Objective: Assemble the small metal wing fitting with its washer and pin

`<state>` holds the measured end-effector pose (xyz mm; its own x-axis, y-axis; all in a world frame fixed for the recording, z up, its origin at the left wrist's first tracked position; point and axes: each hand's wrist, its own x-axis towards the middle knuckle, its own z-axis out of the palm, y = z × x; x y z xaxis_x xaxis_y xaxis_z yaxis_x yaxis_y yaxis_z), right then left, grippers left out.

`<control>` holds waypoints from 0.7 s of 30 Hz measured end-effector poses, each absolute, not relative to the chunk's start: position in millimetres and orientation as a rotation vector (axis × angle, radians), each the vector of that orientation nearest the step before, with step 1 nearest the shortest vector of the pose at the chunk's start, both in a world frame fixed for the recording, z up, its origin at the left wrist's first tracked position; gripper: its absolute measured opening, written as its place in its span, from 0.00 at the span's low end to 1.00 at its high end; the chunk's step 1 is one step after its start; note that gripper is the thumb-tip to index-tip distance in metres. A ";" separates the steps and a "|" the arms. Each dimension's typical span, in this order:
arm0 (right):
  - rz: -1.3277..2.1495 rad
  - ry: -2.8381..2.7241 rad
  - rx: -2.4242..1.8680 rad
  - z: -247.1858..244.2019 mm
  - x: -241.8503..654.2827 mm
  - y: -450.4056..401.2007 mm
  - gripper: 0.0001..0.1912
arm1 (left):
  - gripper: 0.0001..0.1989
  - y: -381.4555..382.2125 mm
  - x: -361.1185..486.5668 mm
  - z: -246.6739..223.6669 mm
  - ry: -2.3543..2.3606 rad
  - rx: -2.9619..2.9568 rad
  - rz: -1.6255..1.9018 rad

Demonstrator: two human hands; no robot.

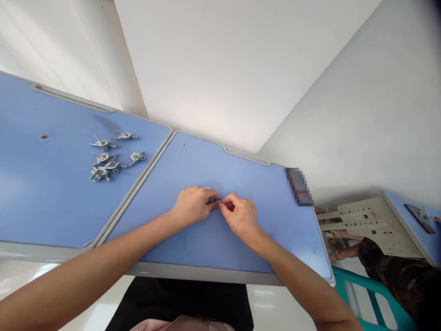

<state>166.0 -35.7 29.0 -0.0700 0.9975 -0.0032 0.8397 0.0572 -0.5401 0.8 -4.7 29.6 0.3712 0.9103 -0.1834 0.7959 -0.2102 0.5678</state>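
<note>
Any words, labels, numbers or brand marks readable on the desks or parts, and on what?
None can be read: no marks show on the small part between the left hand and right hand, or the metal fittings; the pixelated patch on the near desk and the dark flat item on the far desk are too blurred or small to read.

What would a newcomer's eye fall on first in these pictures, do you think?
First, the left hand and right hand, meeting mid-desk on the nearer blue desk and pinching a small metal part. Next, to their left on the adjoining blue desk, a cluster of grey metal fittings.
</note>
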 end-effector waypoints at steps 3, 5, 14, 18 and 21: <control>0.745 -1.918 -1.810 32.3 170.8 -35.5 0.06 | 0.11 -4.7 1.0 29.9 1.467 2.052 0.256; 0.814 -1.907 -1.736 34.2 177.2 -35.4 0.07 | 0.11 -4.9 1.4 29.1 1.454 2.058 0.260; 0.824 -1.794 -1.547 41.1 196.1 -36.7 0.10 | 0.25 8.2 -26.5 28.6 1.122 1.454 0.505; 0.812 -1.764 -1.431 47.4 197.1 -43.8 0.08 | 0.16 5.2 -38.2 52.5 0.928 0.634 0.692; 0.764 -1.836 -1.276 50.3 189.9 -50.0 0.06 | 0.15 -11.5 -32.8 66.3 0.779 0.371 0.701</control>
<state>189.9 -50.0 50.3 -0.2123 0.9455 0.2469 0.4915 0.3216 -0.8093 -32.8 -11.5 66.3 0.5051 0.6957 -0.5107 -0.4354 0.7163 0.5453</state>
